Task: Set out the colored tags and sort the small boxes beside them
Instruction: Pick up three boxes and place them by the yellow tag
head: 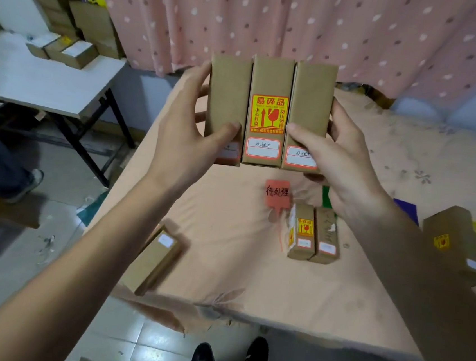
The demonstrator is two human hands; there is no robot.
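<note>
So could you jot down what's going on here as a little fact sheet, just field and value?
left hand: left hand grips the left side of the three held boxes
right hand: right hand grips their right side
held boxes: side by side, raised above the bed; the middle one bears a yellow fragile sticker
red tag: red tag lies on the bed sheet
sorted pair: pair of boxes lies just below the red tag
stray box: single box lies near the bed's left edge
other tags: green, blue and yellow ones partly hidden behind the right arm
</note>
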